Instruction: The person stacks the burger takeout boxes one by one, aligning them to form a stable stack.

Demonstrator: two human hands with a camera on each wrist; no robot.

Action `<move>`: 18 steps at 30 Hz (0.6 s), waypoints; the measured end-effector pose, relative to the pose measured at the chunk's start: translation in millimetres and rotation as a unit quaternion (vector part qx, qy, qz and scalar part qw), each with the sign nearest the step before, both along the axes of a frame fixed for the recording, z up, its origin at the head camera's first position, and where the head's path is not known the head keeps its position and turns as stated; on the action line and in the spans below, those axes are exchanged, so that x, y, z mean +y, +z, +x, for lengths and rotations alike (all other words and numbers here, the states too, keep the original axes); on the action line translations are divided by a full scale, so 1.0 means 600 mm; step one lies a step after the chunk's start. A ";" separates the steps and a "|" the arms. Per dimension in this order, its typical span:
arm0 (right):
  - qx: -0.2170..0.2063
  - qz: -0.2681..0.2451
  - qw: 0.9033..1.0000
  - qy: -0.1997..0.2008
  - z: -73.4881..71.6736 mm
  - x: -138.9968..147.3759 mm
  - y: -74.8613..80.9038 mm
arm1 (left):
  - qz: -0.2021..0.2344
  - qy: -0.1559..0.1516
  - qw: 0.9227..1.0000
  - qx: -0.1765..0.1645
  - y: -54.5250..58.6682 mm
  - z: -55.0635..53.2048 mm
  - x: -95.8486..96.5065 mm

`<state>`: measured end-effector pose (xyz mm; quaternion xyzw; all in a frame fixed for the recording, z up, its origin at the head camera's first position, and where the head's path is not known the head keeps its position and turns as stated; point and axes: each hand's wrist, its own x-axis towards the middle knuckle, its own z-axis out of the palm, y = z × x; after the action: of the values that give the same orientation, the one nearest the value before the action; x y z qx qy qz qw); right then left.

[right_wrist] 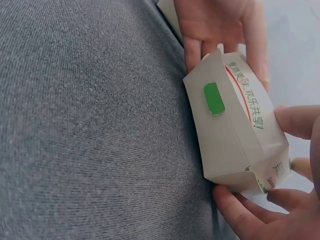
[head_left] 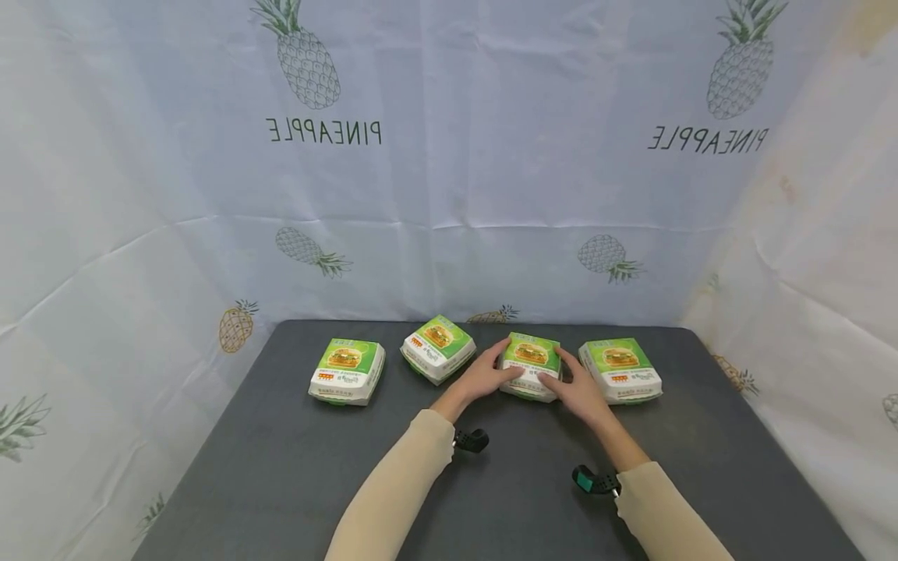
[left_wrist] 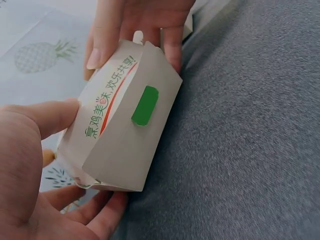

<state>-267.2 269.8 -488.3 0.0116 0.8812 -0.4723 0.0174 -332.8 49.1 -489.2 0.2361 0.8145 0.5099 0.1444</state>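
Observation:
A burger box [head_left: 531, 354], green and white with a burger picture on its lid, sits on the dark table near the back edge. My left hand [head_left: 482, 379] grips its left side, thumb on the near part of the lid and fingers around the side. On the opposite side, my right hand [head_left: 581, 393] holds it the same way. In the left wrist view, the box's white front panel [left_wrist: 137, 135] carries a green tab, and the lid is down. From the right wrist, fingertips [right_wrist: 232, 207] show low against the box's end, close to the table cloth.
Three similar burger boxes stand along the back: one at far left [head_left: 347, 372], a turned one [head_left: 438, 348] left of my left hand, and one [head_left: 620, 370] close beside my right hand. A white pineapple-print curtain [head_left: 449, 179] hangs behind the dark table [head_left: 281, 483].

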 end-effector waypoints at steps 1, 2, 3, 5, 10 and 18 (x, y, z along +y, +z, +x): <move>0.000 -0.002 1.000 0.003 0.000 -0.001 0.001 | -0.005 0.004 1.000 0.003 0.000 0.001 -0.002; 0.001 -0.002 1.000 0.004 0.001 -0.002 0.002 | -0.012 0.008 1.000 0.006 0.000 0.003 -0.004; 0.001 -0.003 1.000 0.006 0.002 -0.003 0.002 | -0.017 0.011 1.000 0.008 0.000 0.005 -0.007; -0.002 -0.012 1.000 0.010 0.005 -0.005 0.003 | -0.024 0.018 0.999 0.012 0.000 0.010 -0.012; -0.005 -0.049 0.998 0.031 0.011 -0.010 0.002 | -0.029 0.030 0.999 0.007 0.002 0.025 -0.025; -0.007 -0.074 0.996 0.058 0.021 -0.018 -0.001 | -0.027 0.031 0.999 0.021 -0.002 0.044 -0.046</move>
<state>-254.8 259.3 -489.0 -0.0372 0.8428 -0.5344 0.0521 -306.2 21.5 -490.3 0.2174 0.8379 0.4868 0.1171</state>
